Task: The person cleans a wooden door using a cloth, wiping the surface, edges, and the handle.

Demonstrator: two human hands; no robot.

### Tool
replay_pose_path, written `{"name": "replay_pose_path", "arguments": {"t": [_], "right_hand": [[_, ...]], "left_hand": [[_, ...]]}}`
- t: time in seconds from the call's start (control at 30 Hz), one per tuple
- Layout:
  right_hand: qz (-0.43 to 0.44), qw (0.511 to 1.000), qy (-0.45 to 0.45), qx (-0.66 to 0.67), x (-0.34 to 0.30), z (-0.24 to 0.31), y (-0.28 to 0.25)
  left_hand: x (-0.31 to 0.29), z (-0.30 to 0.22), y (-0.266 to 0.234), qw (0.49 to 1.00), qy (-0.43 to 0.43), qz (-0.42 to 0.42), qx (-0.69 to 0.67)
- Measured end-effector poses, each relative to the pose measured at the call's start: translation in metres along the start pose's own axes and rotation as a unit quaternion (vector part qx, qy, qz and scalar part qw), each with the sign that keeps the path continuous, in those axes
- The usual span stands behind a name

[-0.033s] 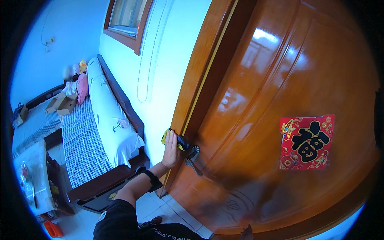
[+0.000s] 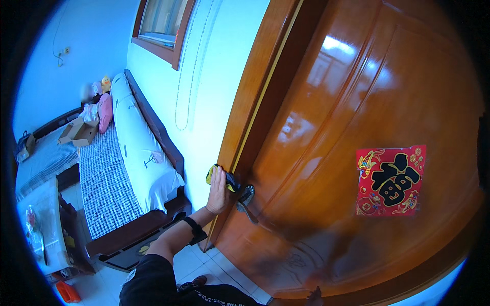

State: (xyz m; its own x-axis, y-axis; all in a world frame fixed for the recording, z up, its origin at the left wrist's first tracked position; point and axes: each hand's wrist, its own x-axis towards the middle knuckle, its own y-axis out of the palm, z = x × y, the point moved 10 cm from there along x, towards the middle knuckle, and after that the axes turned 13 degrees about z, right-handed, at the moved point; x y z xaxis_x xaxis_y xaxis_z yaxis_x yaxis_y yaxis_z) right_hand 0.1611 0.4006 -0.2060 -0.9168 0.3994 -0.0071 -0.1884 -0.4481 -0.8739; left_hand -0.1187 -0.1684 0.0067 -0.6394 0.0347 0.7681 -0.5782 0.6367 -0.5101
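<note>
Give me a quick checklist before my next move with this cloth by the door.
1. Left hand on the black-and-yellow cloth: ok, fingers lie straight over it.
2. Cloth at the door frame: ok, it looks pressed there.
3. Thumb's grip on the cloth: cannot tell, the thumb is hidden.
4. Left hand clear of the door handle: ok, beside it, apart.
5. Red paper on the door: ok, looks flat.
6. Door latched: cannot tell.
</note>
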Motion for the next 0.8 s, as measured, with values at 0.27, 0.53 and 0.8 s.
{"name": "replay_pose_path", "arguments": {"t": [0.27, 0.53, 0.8], "right_hand": [[-0.036, 0.988, -0.022, 0.146, -0.004, -0.07, 0.015], [0.042, 0.995, 0.086, 0.007, -0.03, -0.027, -0.002], [0.0, 0.944, 0.035, 0.327, -0.026, -0.081, 0.031]], "left_hand": [[0.113, -0.066, -0.087, 0.995, 0.052, -0.072, 0.035], [0.199, -0.105, -0.15, 0.983, 0.144, -0.117, 0.0], [0.148, -0.081, -0.114, 0.992, 0.047, -0.116, 0.022]]}}
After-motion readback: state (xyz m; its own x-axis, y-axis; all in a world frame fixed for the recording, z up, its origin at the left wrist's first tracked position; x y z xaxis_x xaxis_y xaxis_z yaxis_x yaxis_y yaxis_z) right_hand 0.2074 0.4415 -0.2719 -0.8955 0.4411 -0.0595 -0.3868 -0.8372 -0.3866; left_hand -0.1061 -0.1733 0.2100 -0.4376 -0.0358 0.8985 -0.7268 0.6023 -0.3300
